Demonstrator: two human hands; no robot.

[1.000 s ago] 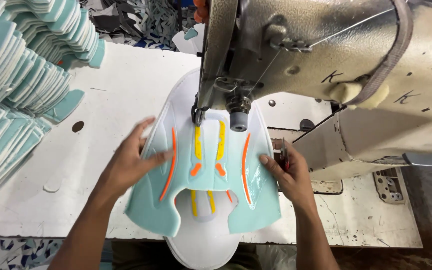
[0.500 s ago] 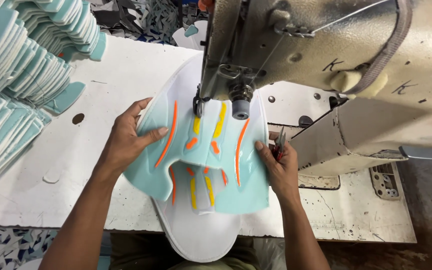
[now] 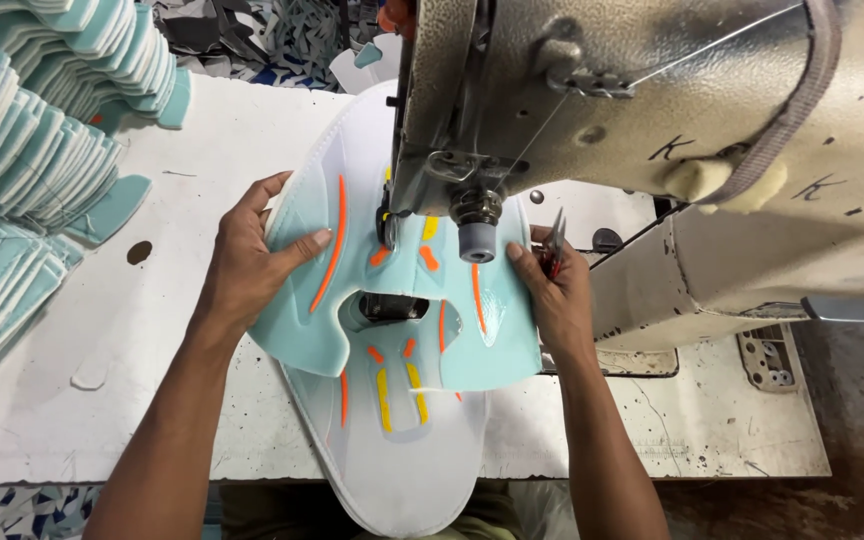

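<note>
A light blue shoe upper [image 3: 492, 340] with orange and yellow stripes lies on a larger white lining piece [image 3: 402, 470], under the needle bar [image 3: 477, 235] of a sewing machine [image 3: 652, 100]. My left hand [image 3: 247, 265] presses on the upper's left wing, thumb over its far edge. At the upper's right edge my right hand [image 3: 557, 295] holds it down with its fingertips. Small red-handled snips [image 3: 555, 240] are tucked in that hand. The machine head hides the far end of the upper.
Tall stacks of matching light blue cut pieces [image 3: 22, 170] fill the left side of the white table [image 3: 102, 330], which has a small hole [image 3: 139, 252]. Fabric scraps lie behind. The machine's body and base take up the right half.
The upper and lining have slid farther under the machine head and turned a little. Both hands moved away from me with them, and the upper's middle opening now shows.
</note>
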